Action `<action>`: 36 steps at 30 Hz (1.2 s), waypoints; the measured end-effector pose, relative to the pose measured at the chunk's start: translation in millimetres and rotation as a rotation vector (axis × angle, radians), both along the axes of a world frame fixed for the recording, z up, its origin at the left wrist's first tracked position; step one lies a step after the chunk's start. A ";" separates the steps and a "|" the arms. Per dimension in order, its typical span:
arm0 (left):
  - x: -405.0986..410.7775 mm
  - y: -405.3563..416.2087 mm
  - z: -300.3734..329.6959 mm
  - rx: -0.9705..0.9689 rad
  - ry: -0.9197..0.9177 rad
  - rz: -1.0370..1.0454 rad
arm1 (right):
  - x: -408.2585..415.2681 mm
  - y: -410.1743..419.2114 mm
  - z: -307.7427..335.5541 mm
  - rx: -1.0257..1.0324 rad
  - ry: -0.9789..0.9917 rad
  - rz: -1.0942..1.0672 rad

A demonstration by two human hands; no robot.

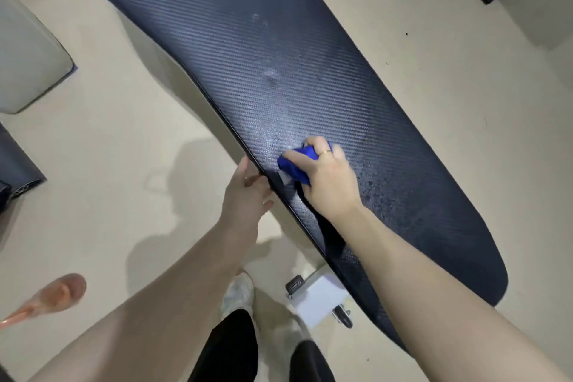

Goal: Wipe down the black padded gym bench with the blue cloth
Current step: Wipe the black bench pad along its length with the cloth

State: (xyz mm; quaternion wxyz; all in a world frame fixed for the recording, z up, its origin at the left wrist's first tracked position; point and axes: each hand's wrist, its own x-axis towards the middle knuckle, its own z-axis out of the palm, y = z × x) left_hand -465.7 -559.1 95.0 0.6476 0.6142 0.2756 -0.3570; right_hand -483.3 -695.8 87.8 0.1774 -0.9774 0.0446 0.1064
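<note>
Cloth (296, 166) sits bunched under our right hand (325, 178), fingers curled over the blue wad and pressing it onto the black padded bench (310, 56), close to the pad's left edge and in its nearer half. Our left hand (248, 192) lies against that same edge, thumb and fingers loosely extended along it and holding nothing, which steadies the pad. To wipe well from here, we judge it best to keep the palm flat over the wad, press evenly, and draw overlapping strokes along the pad, working toward the droplets (381, 189) speckling the surface just right of our hand. A hazy, damp-looking sheen spreads beyond the cloth toward the middle of the pad, so that stretch probably wants passes too. The bench runs long and narrow, its axis slanting from upper left, far from us, down to the rounded end at lower right near our right forearm.
</note>
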 end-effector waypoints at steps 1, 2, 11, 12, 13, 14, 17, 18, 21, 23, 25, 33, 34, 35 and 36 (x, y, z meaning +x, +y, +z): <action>1.5 -1.9 0.9 -0.007 0.033 0.009 | 6.2 2.9 -0.8 0.005 0.000 -0.061; 0.8 -2.5 -0.4 -0.016 0.061 0.016 | 4.6 5.8 -0.5 0.002 -0.004 -0.093; -32.7 -14.3 7.9 -0.001 0.072 0.188 | -61.6 -9.5 7.0 0.094 0.054 0.003; -37.6 -16.4 5.4 -0.009 0.013 0.149 | -50.0 -11.6 4.7 0.094 0.030 0.036; -43.0 -18.7 0.4 -0.014 -0.026 0.118 | -35.0 -14.5 0.9 0.090 -0.009 0.055; -47.3 -22.7 -1.3 -0.020 -0.033 0.104 | -19.6 -16.9 -2.4 0.083 -0.047 0.060; -59.8 -35.0 -6.2 -0.034 -0.019 0.202 | -1.2 -19.7 -10.9 0.067 -0.076 0.081; -65.1 -40.3 -6.2 -0.024 -0.004 0.267 | -9.7 -22.1 -12.1 0.080 -0.074 0.112; -81.5 -54.5 2.8 0.051 0.015 0.364 | -67.3 -38.6 -10.1 0.106 -0.097 0.252; -94.2 -59.0 9.1 0.076 0.000 0.337 | -106.4 -51.1 -6.0 0.132 -0.038 0.357; -105.3 -61.9 9.6 0.033 -0.008 0.351 | -118.5 -58.0 0.1 0.127 -0.001 0.411; -121.1 -66.0 -3.5 0.088 -0.149 0.240 | -36.8 -40.7 -4.8 0.056 -0.036 0.252; -122.8 -64.9 -4.7 0.121 -0.163 0.201 | -48.7 -46.4 -4.1 0.072 -0.064 0.272; -124.4 -64.1 -6.0 0.152 -0.176 0.159 | -67.4 -54.1 -3.1 0.091 -0.062 0.298; -125.9 -63.4 -8.9 0.195 -0.181 0.111 | -89.1 -61.8 -1.3 0.104 -0.047 0.337</action>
